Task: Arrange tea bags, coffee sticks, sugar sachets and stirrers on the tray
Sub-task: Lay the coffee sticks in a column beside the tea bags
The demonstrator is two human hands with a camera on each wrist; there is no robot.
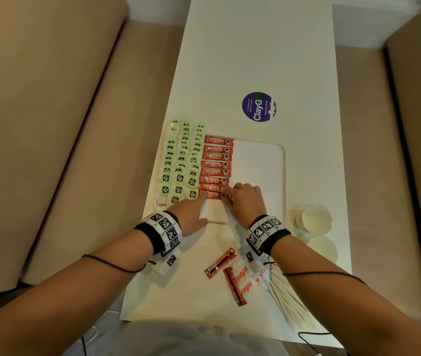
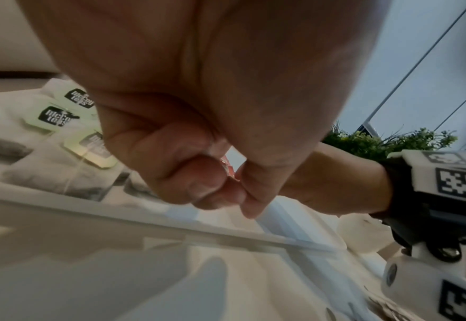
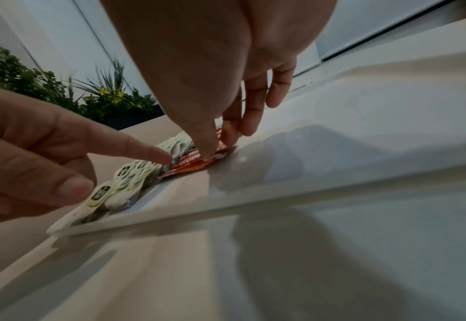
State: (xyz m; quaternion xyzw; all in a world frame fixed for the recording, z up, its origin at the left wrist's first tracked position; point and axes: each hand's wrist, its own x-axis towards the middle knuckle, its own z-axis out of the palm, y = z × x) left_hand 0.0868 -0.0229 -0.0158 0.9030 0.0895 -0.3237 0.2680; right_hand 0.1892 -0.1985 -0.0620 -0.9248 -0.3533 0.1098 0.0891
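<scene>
A white tray (image 1: 263, 160) lies on a white table. Tea bags (image 1: 181, 163) with green tags fill three columns on the tray's left part. Beside them runs a column of red coffee sticks (image 1: 215, 164). My left hand (image 1: 196, 206) points its straight index finger (image 3: 144, 149) at the left end of the nearest coffee stick (image 1: 212, 194); its other fingers (image 2: 188, 173) are curled. My right hand (image 1: 242, 199) presses its thumb (image 3: 207, 143) and straight fingers down on that stick's right end (image 3: 190, 166).
Two loose coffee sticks (image 1: 221, 262), sugar sachets (image 1: 246, 281) and a fan of pale stirrers (image 1: 289, 296) lie on the table near me. Two paper cups (image 1: 316, 218) stand right of the tray. A round purple sticker (image 1: 259, 107) is beyond it. Beige cushions (image 1: 63, 150) flank the table.
</scene>
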